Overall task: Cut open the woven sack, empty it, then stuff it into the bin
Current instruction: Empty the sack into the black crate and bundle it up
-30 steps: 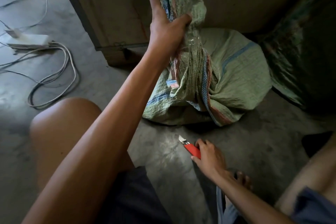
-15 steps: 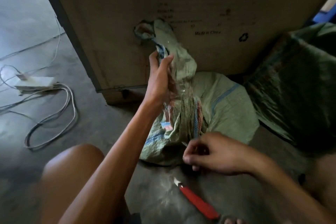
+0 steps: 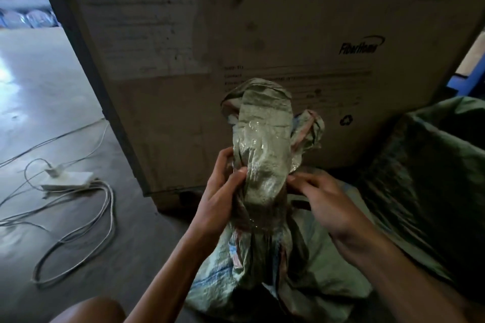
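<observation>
A green woven sack [image 3: 262,155] with blue and red stripes stands on the floor, its twisted neck wrapped in clear tape and raised upright in front of me. My left hand [image 3: 223,191] grips the neck from the left side. Fingertips of my right hand [image 3: 315,191] pinch the taped neck on its right side. The sack's bulging body [image 3: 315,270] rests on the floor below my wrists. The red utility knife is out of view.
A large cardboard box [image 3: 288,34] stands right behind the sack. At the right is a bin lined with a dark green bag [image 3: 433,165]. A white power strip [image 3: 68,178] and looped cable [image 3: 78,238] lie on the concrete floor at left. My bare knee [image 3: 91,309] is bottom left.
My right hand put the red knife down on the floor and rose to the sack's neck. The view tilted upward, and the knife left the frame.
</observation>
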Demonstrator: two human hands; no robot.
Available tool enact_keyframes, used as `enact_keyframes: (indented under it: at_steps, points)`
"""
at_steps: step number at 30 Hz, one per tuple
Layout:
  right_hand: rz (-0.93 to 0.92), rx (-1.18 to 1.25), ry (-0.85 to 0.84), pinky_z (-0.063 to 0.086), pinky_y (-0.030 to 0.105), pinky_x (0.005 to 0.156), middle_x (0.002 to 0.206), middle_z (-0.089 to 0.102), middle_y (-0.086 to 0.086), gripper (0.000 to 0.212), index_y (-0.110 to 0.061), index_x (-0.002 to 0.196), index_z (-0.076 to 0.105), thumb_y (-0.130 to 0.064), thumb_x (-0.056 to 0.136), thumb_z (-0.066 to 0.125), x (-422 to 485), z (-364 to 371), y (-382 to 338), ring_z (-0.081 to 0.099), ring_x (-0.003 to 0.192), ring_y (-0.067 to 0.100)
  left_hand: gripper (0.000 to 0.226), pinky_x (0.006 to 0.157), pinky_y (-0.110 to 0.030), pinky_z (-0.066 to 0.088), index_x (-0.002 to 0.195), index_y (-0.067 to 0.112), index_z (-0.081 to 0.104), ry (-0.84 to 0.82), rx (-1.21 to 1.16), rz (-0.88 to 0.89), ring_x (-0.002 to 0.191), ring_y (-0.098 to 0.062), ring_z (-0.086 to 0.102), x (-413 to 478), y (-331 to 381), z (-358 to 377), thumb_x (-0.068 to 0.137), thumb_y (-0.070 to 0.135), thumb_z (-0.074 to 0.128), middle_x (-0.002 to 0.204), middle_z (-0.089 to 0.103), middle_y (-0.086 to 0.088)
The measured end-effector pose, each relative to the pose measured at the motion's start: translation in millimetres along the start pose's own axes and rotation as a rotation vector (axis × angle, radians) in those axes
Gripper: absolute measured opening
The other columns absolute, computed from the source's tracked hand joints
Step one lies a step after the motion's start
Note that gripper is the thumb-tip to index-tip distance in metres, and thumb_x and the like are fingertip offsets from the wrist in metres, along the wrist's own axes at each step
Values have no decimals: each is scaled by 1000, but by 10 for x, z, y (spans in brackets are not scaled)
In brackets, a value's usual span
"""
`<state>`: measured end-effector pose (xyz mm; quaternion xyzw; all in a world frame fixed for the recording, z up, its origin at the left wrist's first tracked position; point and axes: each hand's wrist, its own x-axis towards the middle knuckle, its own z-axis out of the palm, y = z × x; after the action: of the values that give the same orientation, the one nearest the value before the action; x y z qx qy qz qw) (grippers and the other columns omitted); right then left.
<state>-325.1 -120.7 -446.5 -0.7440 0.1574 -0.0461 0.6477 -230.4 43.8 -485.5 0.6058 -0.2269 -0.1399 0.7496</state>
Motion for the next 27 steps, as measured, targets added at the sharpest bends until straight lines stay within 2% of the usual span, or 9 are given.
enact_keyframes:
  at_steps: [3, 6, 9, 11, 14, 16, 20, 23, 27]
  points:
    - [-144, 45, 65, 50, 7, 71, 89, 73, -32, 33, -57, 76, 73, -30, 94, 65, 9, 28, 21, 66, 82, -18, 35, 82, -35, 59, 132, 29, 54, 175, 337, 119, 101, -23, 69, -15, -43, -43, 97, 33, 62, 112, 69, -7]
    - [-228, 134, 104, 52, 5, 69, 98, 74, -30, 32, -53, 93, 73, -21, 93, 68, 13, 18, 79, 69, 94, -10, 40, 71, -37, 58, 117, 21, 58, 462, 513, 176, 88, -30, 65, -13, -39, -85, 83, 16, 79, 98, 65, -10]
    - [-255, 91, 66, 51, 10, 76, 101, 70, -37, 62, -73, 92, 61, -11, 98, 58, -2, 26, 76, 65, 97, -16, 25, 75, -40, 61, 110, 11, 69, 324, 511, 313, 87, -29, 71, 9, -4, -52, 90, -4, 70, 96, 73, -10]
    - [-294, 45, 79, 50, 8, 79, 102, 67, -42, 72, -80, 91, 55, -8, 100, 53, 17, -30, 73, 62, 98, -19, 23, 79, -36, 58, 115, 10, 72, 185, 296, 232, 89, -33, 71, -6, 56, -10, 97, 11, 57, 100, 75, -16]
    - [-430, -63, 104, 52, 10, 78, 110, 69, -32, 56, -67, 109, 59, -13, 96, 63, 10, -120, 84, 66, 101, -8, 41, 81, -30, 58, 121, 16, 68, -9, 238, 121, 98, -27, 72, -36, 100, 36, 92, 41, 54, 111, 75, -12]
    - [-462, -141, 85, 56, 17, 79, 112, 70, -26, 45, -54, 119, 61, -19, 91, 72, 2, -135, 109, 68, 98, -1, 36, 80, -28, 60, 119, 17, 67, -36, 303, 125, 98, -21, 74, -52, 90, 79, 90, 39, 70, 110, 75, -8]
    - [-466, -311, 147, 53, 9, 77, 102, 73, -25, 42, -42, 118, 65, -12, 90, 71, 31, -228, 118, 69, 94, -7, 28, 78, -29, 62, 111, 11, 70, 123, 258, 72, 91, -20, 75, 4, -17, 43, 86, 22, 73, 101, 78, -10]
    - [-402, -348, 255, 60, 18, 69, 98, 73, -22, 50, -44, 111, 69, 2, 91, 63, 87, -477, 103, 69, 90, -5, 17, 67, -25, 60, 108, 5, 69, 311, 129, -14, 76, -14, 72, 97, -28, -103, 92, 11, 69, 93, 77, -10]
    - [-366, -337, 424, 47, -3, 67, 102, 70, -24, 47, -35, 110, 71, 7, 91, 60, 165, -785, 172, 61, 92, -23, 13, 62, -26, 63, 107, 11, 71, 463, -90, -136, 71, -14, 75, 181, -39, -337, 96, 9, 65, 90, 80, -5]
